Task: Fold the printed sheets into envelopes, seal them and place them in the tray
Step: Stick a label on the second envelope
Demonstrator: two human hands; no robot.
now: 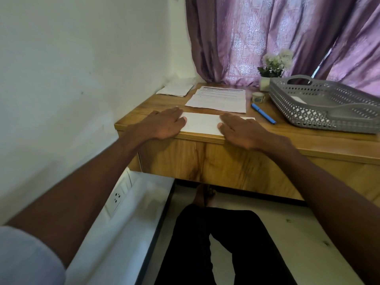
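A folded white sheet (202, 123) lies flat along the near edge of the wooden desk (308, 140). My left hand (164, 125) presses its left end with straight fingers. My right hand (239, 130) lies flat on its right end. Behind it a small stack of printed sheets (218, 98) rests on the desk. White envelopes (175, 89) sit at the back left by the wall. The grey perforated tray (320, 108) stands at the right, with a white piece of paper (299, 99) inside.
A blue pen (263, 113) lies between the sheets and the tray. A small roll of tape (258, 97) and a white pot of flowers (271, 68) stand behind it. A purple curtain hangs at the back, a white wall at the left.
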